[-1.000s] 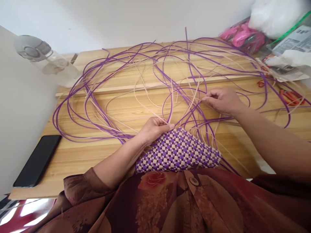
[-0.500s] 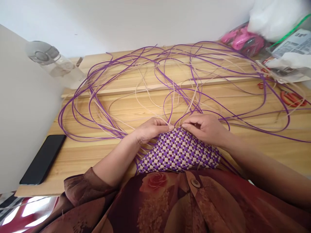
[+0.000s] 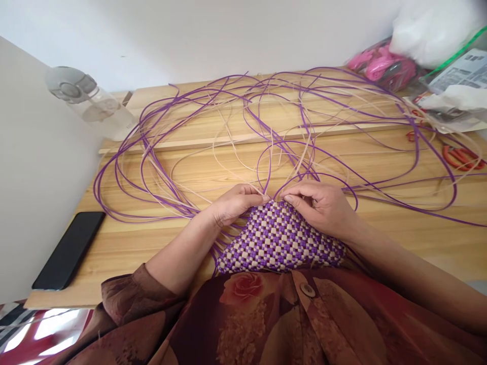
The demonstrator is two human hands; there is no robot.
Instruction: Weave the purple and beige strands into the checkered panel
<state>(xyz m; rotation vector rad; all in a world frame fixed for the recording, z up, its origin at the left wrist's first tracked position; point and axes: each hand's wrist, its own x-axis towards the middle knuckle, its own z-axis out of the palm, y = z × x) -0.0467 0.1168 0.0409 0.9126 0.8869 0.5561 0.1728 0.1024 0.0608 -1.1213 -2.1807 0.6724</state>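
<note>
A woven piece (image 3: 279,238) in a purple and beige check lies at the table's front edge, against my patterned top. Its far end narrows to a tip between my hands. My left hand (image 3: 238,203) pinches the left side of that tip, thumb pressed on the weave. Thumb and forefinger of my right hand (image 3: 321,205) close on a strand at the tip's right side; the fingertips hide its exact hold. Long loose purple strands (image 3: 279,138) and beige strands (image 3: 230,137) fan out from the weave and loop across the table.
On the wooden table (image 3: 125,243), a black phone (image 3: 68,251) lies at left. A clear bottle (image 3: 91,104) with a grey lid stands at back left. Orange-handled scissors (image 3: 462,157) lie at right. Pink bundles in plastic (image 3: 384,66) and a green-edged bag (image 3: 464,68) sit at back right.
My right thumb and forefinger have shifted slightly left along the tip. Both hands keep their pinch, and the view has tilted a little.
</note>
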